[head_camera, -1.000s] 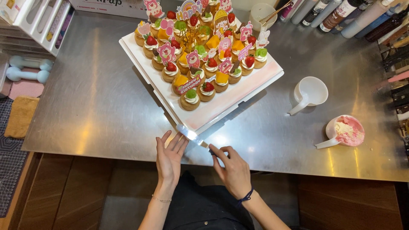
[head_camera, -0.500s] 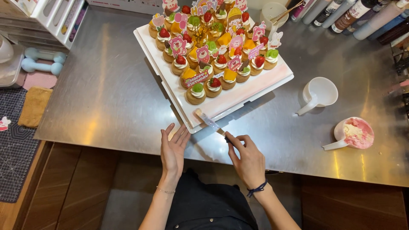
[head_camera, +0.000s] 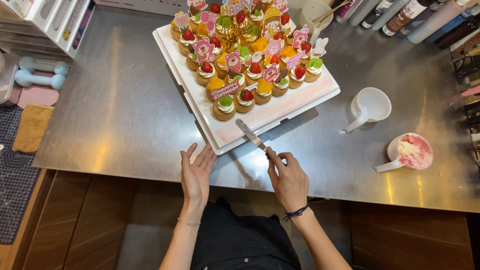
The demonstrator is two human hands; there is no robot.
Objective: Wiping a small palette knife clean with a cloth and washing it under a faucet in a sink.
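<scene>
The top cupcakes (head_camera: 235, 10) run off the picture's top edge. The right hand (head_camera: 287, 180) hides the knife handle (head_camera: 270, 154).

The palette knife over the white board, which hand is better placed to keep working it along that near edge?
Probably the right hand: it already grips the palette knife, whose blade lies on the white board near its front corner. The left hand is open, fingers spread, by the board's corner and holds nothing.

Board (head_camera: 280, 112): centre of table (head_camera: 120, 110), cupcakes (head_camera: 245, 55) on it
Knife (head_camera: 251, 135): tip on board's near edge
Empty cup (head_camera: 369, 106): right of board
Filled cup (head_camera: 410, 151): right, nearer
Bottles (head_camera: 400, 17): behind, right
</scene>
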